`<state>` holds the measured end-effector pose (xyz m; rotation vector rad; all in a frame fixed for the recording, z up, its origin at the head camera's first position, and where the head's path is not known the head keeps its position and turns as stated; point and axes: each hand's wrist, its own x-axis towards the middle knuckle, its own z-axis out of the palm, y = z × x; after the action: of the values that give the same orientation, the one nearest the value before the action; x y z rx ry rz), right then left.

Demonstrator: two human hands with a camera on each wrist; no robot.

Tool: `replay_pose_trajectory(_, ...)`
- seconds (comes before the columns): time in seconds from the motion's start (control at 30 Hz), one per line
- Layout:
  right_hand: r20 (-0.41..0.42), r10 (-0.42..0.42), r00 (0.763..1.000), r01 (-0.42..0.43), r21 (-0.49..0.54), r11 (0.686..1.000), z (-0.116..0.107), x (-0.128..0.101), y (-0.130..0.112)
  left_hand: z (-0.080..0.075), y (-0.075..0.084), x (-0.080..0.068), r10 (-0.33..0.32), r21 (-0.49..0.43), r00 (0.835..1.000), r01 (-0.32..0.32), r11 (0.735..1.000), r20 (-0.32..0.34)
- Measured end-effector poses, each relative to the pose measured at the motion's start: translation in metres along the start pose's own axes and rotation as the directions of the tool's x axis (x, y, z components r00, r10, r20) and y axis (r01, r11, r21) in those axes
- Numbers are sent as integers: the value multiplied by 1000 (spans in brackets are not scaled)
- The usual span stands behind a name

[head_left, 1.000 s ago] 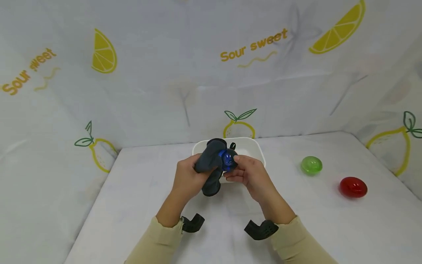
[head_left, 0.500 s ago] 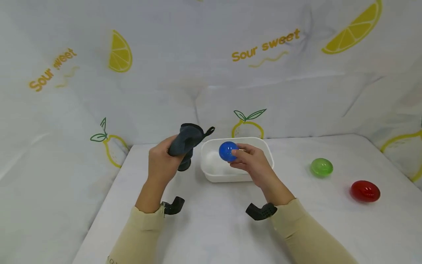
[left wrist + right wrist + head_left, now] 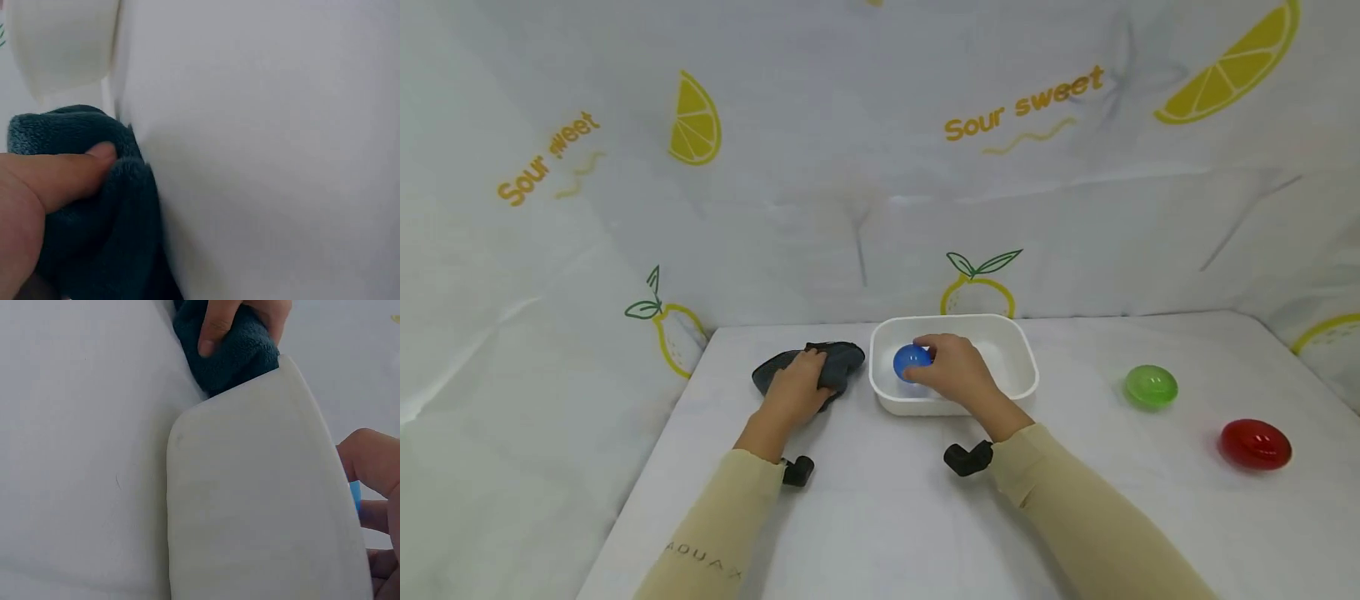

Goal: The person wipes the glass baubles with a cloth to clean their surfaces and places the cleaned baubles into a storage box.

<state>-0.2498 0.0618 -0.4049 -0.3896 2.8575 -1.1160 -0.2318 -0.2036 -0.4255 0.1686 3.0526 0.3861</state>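
In the head view my left hand (image 3: 795,390) grips a dark blue-grey cloth (image 3: 844,365), which lies bunched on the white-covered table, left of a white plastic tub (image 3: 917,407). The left wrist view shows the thumb (image 3: 81,175) pressed into a fold of the plush cloth (image 3: 125,231). My right hand (image 3: 958,371) pinches a glossy blue ball (image 3: 909,363) between thumb and fingers, within the tub's outline at its left side. Whether the ball touches the tub's floor I cannot tell. From the right wrist, the tub's wall (image 3: 250,487) hides most of the ball (image 3: 355,494).
A clear green rounded piece (image 3: 1152,387) lies to the right of the tub. Nearer the front right is a glossy red oval piece (image 3: 1255,444). A white sheet with lemon prints (image 3: 820,208) hangs behind the table.
The cloth, earlier around the blue ball, has come away from it; my left hand has brought it left and down onto the table. My right hand has lowered the ball into the tub's opening.
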Motion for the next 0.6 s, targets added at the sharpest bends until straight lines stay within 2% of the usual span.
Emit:
replay_pose_trajectory(0.1,20,-32,999,34,-118,992,3,3,-2,5,7,6,-42,-19,994,44,999,102)
replay_pose_trajectory(0.2,47,-43,998,51,-186,981,5,5,-3,8,12,10,-70,-19,986,73,997,154)
replay_pose_trajectory(0.33,83,-57,995,75,-224,972,7,6,-5,11,17,14,-90,-15,974,96,995,210)
replay_pose_trajectory(0.43,105,-84,991,106,-228,968,9,7,-5,11,19,15,-106,-35,970,116,993,220)
replay_pose_trajectory(0.6,109,-148,983,168,-211,963,14,12,-9,17,12,17,-125,-69,976,139,988,179)
